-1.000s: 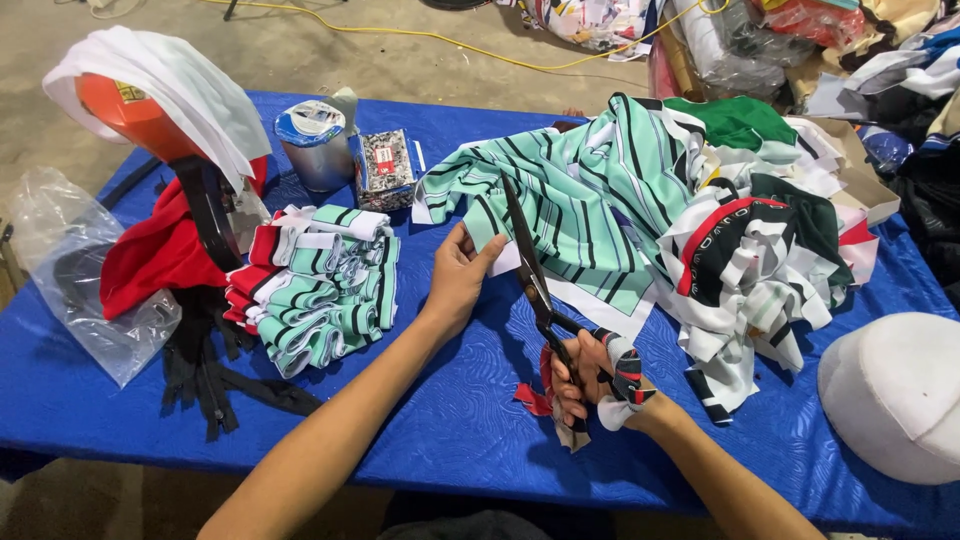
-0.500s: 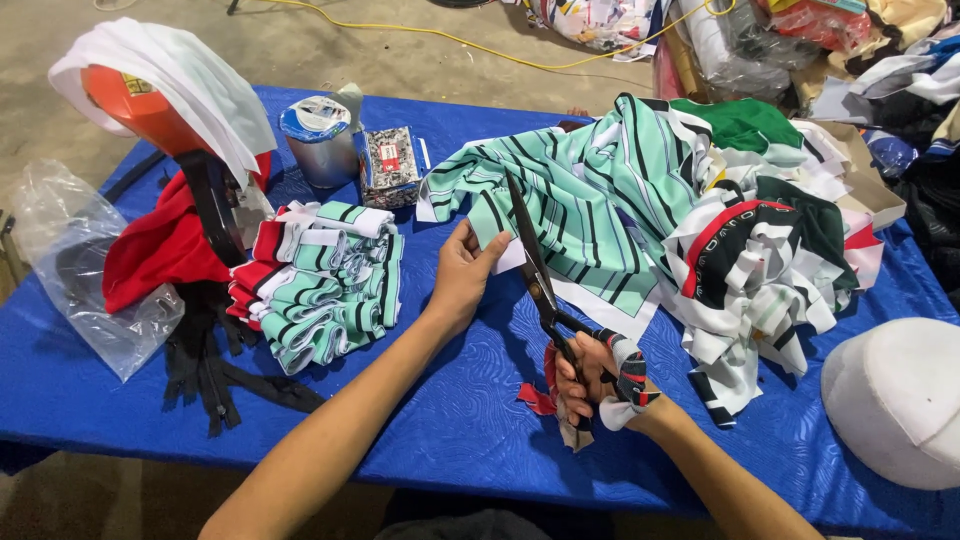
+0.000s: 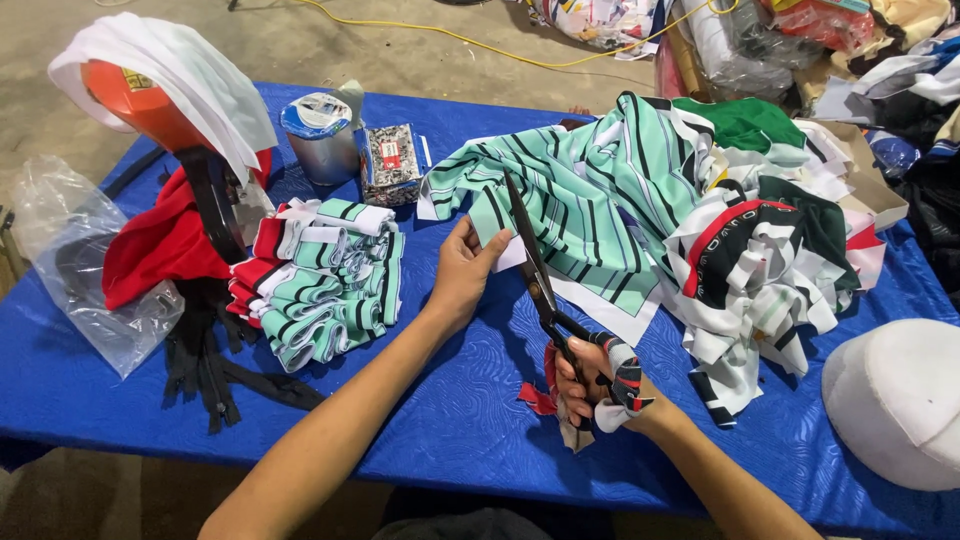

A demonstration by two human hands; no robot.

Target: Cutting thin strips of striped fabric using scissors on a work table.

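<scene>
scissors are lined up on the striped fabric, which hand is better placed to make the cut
Right. The right hand already grips the scissors by the handles, blades pointing into the striped fabric. The left hand is pinching the fabric's edge beside the blades, so it looks better suited to holding it taut.

Cutting table, seen from above

The fabric sheet lies mid-table, scissors across its near edge; a scrap heap sits to its right, folded pieces to its left, a can and small box behind those.
</scene>
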